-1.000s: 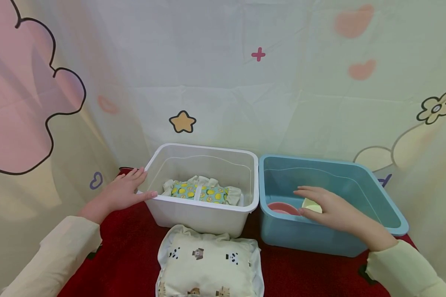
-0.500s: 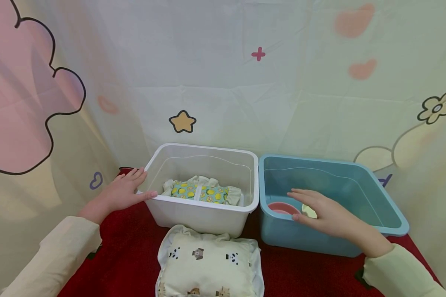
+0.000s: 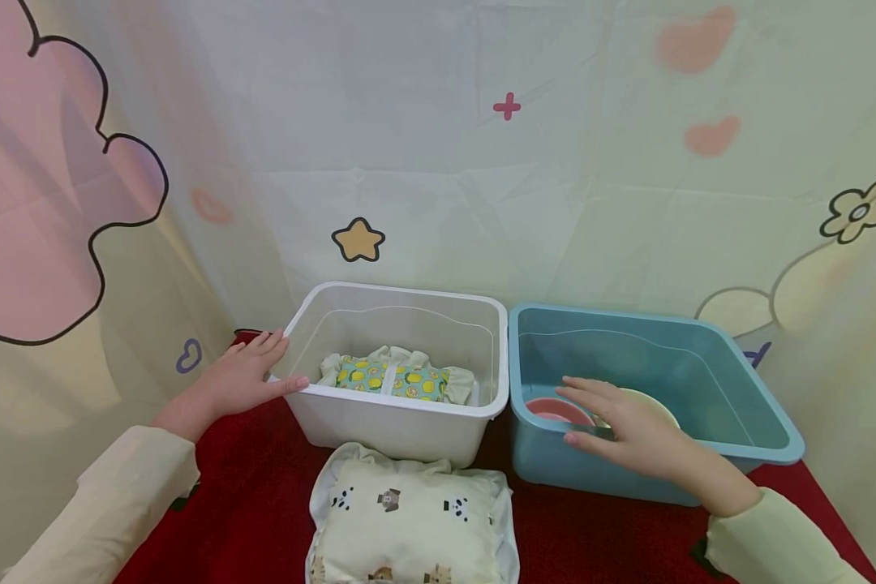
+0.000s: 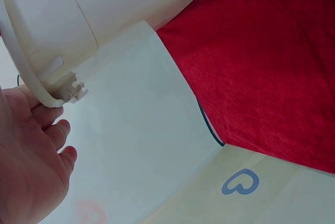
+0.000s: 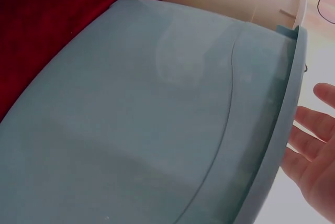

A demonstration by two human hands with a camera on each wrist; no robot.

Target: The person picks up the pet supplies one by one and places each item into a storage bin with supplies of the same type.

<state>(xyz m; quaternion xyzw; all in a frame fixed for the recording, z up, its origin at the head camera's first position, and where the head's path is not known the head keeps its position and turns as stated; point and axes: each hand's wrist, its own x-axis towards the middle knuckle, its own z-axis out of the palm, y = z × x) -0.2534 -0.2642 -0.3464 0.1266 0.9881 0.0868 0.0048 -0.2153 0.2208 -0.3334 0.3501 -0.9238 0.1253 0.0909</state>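
I see the left hand (image 3: 242, 380) resting, fingers spread, on the white plastic bin (image 3: 394, 427), lower centre; the right hand (image 3: 631, 430), outstretched and empty, over the blue plastic tub (image 3: 569, 464), lower right.

Beyond the hands (image 3: 244, 377) hangs a pale, creased curtain (image 3: 438, 146) printed with cartoon shapes (image 3: 358, 240); red cloth (image 3: 241, 495) spreads below the hands.

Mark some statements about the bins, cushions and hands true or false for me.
1. The left hand touches the rim of the white bin. True.
2. The pink bowl is in the blue bin. True.
3. The lemon cushion is in the blue bin. False: the lemon cushion is in the white bin.
4. The right hand grips the pink bowl. False: the right hand holds nothing.
5. The animal cushion lies on the red cloth. True.
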